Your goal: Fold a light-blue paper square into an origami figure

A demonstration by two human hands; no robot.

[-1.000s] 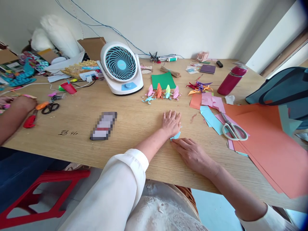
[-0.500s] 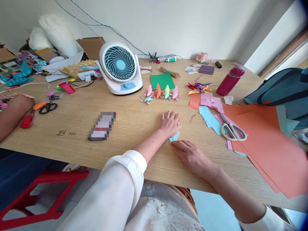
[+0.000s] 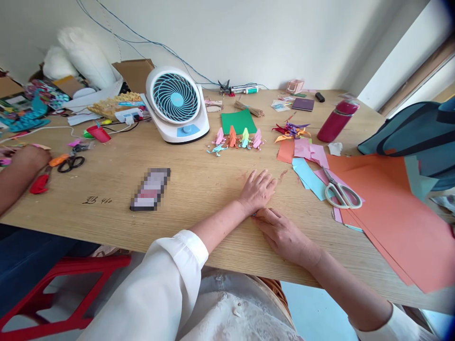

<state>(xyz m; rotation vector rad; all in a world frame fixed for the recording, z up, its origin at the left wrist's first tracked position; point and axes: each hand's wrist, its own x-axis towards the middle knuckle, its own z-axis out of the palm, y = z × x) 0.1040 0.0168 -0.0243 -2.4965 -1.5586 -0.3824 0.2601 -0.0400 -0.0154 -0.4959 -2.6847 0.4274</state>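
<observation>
A pale wall [image 3: 302, 42] is met by the far edge of a wooden table [image 3: 199, 189], on which a desk fan [image 3: 177, 100] is set left of the middle. Closer to the near edge, a piece of blue paper [image 3: 253, 214] is almost wholly covered by two bare hands; only a sliver is left in sight, beside the left wrist. The left hand [image 3: 257, 189] is laid flat, palm down, fingers stretched out and nothing clasped. The right hand [image 3: 282, 234] is placed against it, fingers bent at the sliver; whether the paper is pinched or merely pressed there cannot be told. Toward the far edge, folded paper figures [image 3: 232, 137] (four stood in a row, a blue one set just before them) are displayed in front of a green sheet [image 3: 241, 122]. Along the table's right side, large orange sheets [image 3: 401, 227] are spread, with white-handled scissors [image 3: 344, 194] laid over their left part, and a red bottle [image 3: 337, 121] is stood near the far right corner. By the left edge, a co-worker's hand [image 3: 37, 157] is seen, partly cut off by the frame, with dark-handled scissors [image 3: 71, 163] lying near it.
</observation>
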